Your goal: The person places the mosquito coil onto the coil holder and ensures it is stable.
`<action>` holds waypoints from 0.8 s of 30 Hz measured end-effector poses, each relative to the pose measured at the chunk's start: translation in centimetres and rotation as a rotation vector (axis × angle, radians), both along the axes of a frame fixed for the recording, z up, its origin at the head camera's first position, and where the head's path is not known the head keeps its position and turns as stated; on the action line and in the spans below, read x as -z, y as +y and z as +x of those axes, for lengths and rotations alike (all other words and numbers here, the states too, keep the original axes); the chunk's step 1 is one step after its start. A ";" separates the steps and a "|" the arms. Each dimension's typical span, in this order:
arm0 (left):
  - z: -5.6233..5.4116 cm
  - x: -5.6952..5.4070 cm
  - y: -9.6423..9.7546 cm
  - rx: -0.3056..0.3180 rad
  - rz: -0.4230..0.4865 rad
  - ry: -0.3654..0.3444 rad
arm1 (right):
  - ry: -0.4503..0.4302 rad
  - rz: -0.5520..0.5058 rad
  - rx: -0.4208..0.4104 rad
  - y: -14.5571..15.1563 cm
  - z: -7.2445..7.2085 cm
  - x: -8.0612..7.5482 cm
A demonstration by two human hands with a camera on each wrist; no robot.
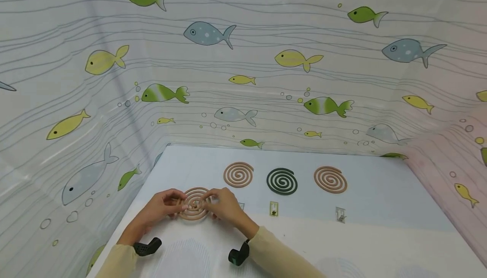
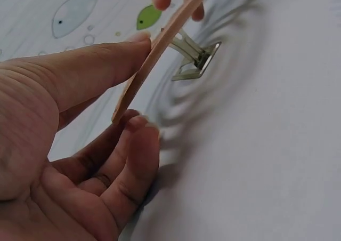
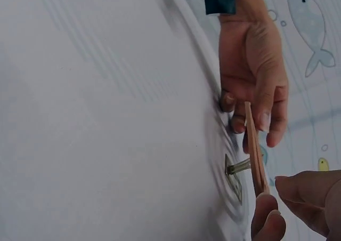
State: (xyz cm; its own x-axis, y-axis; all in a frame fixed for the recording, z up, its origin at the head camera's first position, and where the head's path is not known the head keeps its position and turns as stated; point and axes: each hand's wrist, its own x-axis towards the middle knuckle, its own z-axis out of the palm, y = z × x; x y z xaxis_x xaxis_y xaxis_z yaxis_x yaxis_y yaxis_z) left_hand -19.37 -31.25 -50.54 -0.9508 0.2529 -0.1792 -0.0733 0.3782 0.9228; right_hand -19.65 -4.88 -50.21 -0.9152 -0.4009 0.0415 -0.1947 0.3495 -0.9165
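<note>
Both hands hold a brown mosquito coil point(image 1: 195, 204) near the table's left side. My left hand point(image 1: 161, 207) pinches its left edge, thumb above and fingers below; the left wrist view shows the coil point(image 2: 154, 57) edge-on, tilted in that view. Across from it, my right hand point(image 1: 227, 207) grips the right edge between thumb and fingers. Under the coil a small metal coil stand point(image 2: 199, 59) rises from a flat plate on the table, its tip reaching up to the coil's underside. Whether the coil is seated on that tip I cannot tell.
Behind lie a brown coil point(image 1: 238, 174), a dark green coil point(image 1: 282, 181) and another brown coil point(image 1: 330, 180). In front stand a gold-coloured metal stand point(image 1: 274, 209) and a silver one point(image 1: 340, 215). Another stand point(image 1: 241, 206) is partly hidden by my right hand. Fish-print sheeting surrounds the white table point(image 1: 380, 185).
</note>
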 end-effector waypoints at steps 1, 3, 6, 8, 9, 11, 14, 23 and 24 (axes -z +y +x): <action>0.1 -0.1 0.0 -0.013 -0.007 0.000 | 0.002 -0.004 0.006 0.1 -0.1 0.0; 0.2 -0.4 -0.1 -0.028 -0.017 0.002 | 0.001 -0.016 0.010 0.4 -0.2 -0.2; 0.4 -0.7 -0.2 -0.034 -0.017 0.002 | -0.010 -0.034 0.011 0.8 -0.2 -0.6; 0.5 -0.9 -0.3 -0.038 -0.013 0.003 | -0.022 -0.043 0.003 1.2 -0.2 -0.8; 0.5 -0.9 -0.4 -0.041 -0.014 0.005 | -0.025 -0.046 0.001 1.4 -0.2 -0.9; 0.5 -1.0 -0.5 -0.051 -0.015 0.019 | -0.026 -0.051 0.005 1.8 -0.3 -1.1; 0.3 -1.1 -0.5 -0.088 -0.023 0.048 | -0.017 -0.052 0.016 2.6 -0.5 -1.3; -0.5 -2.1 0.2 -0.141 -0.076 0.194 | 0.016 -0.058 0.039 5.0 -1.4 -1.9; -0.6 -2.3 0.4 -0.139 -0.078 0.204 | 0.020 -0.058 0.042 5.2 -1.5 -1.9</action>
